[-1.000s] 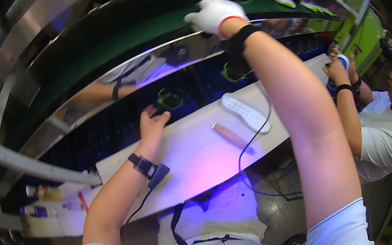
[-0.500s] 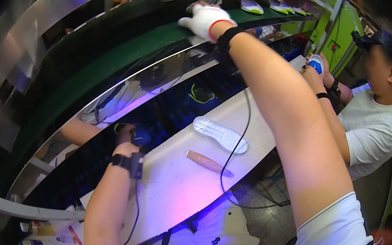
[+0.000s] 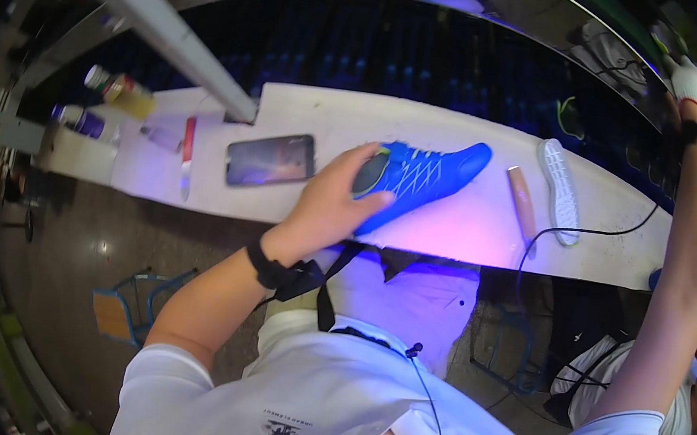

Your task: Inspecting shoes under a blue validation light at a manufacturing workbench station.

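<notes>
My bare left hand point(image 3: 335, 197) grips a blue shoe upper point(image 3: 439, 175) with pale crossed lines at its heel end, the thumb along the near side and the fingers by the collar. The upper is over the white table, toe pointing right. My right hand point(image 3: 689, 84), in a white glove with a red cuff, is stretched to the far right beside a blurred grey-green thing. Its fingers are too unclear to read. A white shoe sole point(image 3: 559, 191) lies tread up on the table. Beside it rests a tool with a tan handle point(image 3: 521, 200).
A phone point(image 3: 270, 160), a red-handled tool point(image 3: 188, 154) and bottles point(image 3: 124, 94) occupy the table's left part. A grey metal bar point(image 3: 159, 20) slants over it. Behind runs a dark rack point(image 3: 343, 52). A black cable point(image 3: 590, 232) crosses the right end.
My left hand has brought the blue upper from the dark rack to over the table. My gloved right hand remains stretched out toward the belt. The view has swung left and down.
</notes>
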A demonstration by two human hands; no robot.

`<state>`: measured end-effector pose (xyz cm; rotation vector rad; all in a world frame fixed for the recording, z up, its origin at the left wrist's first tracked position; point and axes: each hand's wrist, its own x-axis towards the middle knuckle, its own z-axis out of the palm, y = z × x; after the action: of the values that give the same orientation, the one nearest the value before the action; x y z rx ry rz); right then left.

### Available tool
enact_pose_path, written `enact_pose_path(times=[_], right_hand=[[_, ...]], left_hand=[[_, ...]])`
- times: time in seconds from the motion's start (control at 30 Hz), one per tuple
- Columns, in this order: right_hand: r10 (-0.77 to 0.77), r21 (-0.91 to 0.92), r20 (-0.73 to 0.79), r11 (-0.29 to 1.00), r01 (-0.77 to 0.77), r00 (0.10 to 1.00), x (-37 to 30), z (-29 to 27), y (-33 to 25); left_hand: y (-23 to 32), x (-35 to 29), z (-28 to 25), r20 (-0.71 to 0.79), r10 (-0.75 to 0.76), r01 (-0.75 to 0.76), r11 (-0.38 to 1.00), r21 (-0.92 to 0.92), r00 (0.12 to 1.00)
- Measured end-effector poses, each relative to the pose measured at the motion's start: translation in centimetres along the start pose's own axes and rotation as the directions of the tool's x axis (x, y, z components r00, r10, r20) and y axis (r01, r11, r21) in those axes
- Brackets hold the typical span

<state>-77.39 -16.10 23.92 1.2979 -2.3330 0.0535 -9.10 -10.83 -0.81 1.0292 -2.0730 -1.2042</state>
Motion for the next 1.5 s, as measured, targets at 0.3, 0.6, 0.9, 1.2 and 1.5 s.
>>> enact_pose_path(times=[0.3, 0.6, 0.9, 1.2, 1.5], right_hand=[[0.107, 0.196, 0.159, 0.971, -0.138, 0.981, -1.2, 1.2, -1.3], [0.123, 0.4, 0.126, 0.902, -0.164, 0.984, 0.2, 2.7, 0.8], [0.132, 0.322, 0.205, 0.927, -0.194, 0.97, 3.0, 4.3, 2.0], [0.066, 0.247, 0.103, 0.965, -0.09, 0.992, 1.9, 2.1, 2.2], [0.101, 0.434, -0.002, 0.896, -0.09, 0.995, -1.4, 1.3, -4.3]], left_hand=[[0.9, -2.9, 2.1, 0.004, 0.253, -0.235, 0.89, 0.392, 0.967], [-0.9, -2.4, 3.3, -0.104, 0.337, -0.262, 0.861, 0.436, 0.936], [-0.7, -3.0, 3.7, -0.126, 0.348, -0.25, 0.841, 0.48, 0.929], [-0.6, -3.1, 4.6, -0.161, 0.409, -0.288, 0.825, 0.487, 0.898], [-1.2, -2.7, 4.1, -0.193, 0.376, -0.243, 0.837, 0.491, 0.906]])
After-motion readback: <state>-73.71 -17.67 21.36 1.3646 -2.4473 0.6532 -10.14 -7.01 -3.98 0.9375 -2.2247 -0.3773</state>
